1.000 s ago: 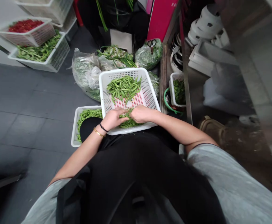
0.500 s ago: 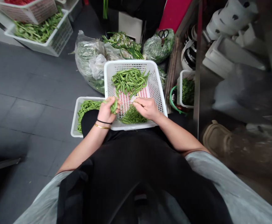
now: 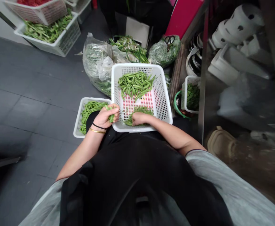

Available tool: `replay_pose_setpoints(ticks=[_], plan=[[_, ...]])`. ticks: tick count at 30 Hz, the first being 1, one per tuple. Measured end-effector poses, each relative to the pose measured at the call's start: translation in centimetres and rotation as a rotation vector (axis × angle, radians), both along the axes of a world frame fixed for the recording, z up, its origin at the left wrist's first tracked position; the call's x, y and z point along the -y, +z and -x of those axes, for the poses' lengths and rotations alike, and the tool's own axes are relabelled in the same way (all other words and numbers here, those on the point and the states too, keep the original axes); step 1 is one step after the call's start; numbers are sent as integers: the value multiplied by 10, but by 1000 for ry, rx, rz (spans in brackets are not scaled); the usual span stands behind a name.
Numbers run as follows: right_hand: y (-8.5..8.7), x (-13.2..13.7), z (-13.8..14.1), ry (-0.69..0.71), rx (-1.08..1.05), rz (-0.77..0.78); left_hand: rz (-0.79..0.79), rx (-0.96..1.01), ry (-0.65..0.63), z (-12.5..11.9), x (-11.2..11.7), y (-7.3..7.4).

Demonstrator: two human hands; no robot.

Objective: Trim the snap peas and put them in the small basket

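Observation:
A white plastic mesh basket [image 3: 137, 66] rests at my lap, with a red grid in its floor. A heap of slender green pods [image 3: 136, 84] lies in its far half. A smaller green pile [image 3: 139, 110] lies at the near side, and my right hand [image 3: 139, 118] presses into it, fingers hidden. Over the basket's near left corner, my left hand [image 3: 106, 116] grips a few green pods. Just left of that, a second white basket [image 3: 78, 125] holds more green pods [image 3: 90, 111].
Bulging plastic bags of greens [image 3: 96, 59] lie beyond the basket, and scissors [image 3: 169, 40] rest on another bag. A small basket of chopped greens [image 3: 192, 95] stands on the right by a metal shelf edge. Baskets of beans and red chillies [image 3: 49, 28] sit far left on the grey floor.
My right hand has dropped from above the pile into it. My left hand has stayed near the basket's left corner with its pods, and the whole view has shifted slightly.

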State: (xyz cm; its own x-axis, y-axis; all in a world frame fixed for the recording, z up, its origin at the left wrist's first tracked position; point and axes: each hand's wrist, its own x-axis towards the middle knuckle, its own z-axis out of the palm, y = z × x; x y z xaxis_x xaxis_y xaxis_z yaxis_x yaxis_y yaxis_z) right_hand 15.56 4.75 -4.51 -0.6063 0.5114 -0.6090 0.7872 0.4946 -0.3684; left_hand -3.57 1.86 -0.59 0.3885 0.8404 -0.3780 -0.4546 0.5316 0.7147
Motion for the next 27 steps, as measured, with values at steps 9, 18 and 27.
replay_pose_setpoints(ticks=[9, 18, 27], plan=[[57, 37, -33, -345, -311, -367, -74, -408, 103, -43, 3, -11], [68, 30, -50, -369, -648, -411, -97, -263, -85, -52, 0, 7], [76, 12, -44, -298, -667, -493, -37, -102, -178, -54, -1, 9]])
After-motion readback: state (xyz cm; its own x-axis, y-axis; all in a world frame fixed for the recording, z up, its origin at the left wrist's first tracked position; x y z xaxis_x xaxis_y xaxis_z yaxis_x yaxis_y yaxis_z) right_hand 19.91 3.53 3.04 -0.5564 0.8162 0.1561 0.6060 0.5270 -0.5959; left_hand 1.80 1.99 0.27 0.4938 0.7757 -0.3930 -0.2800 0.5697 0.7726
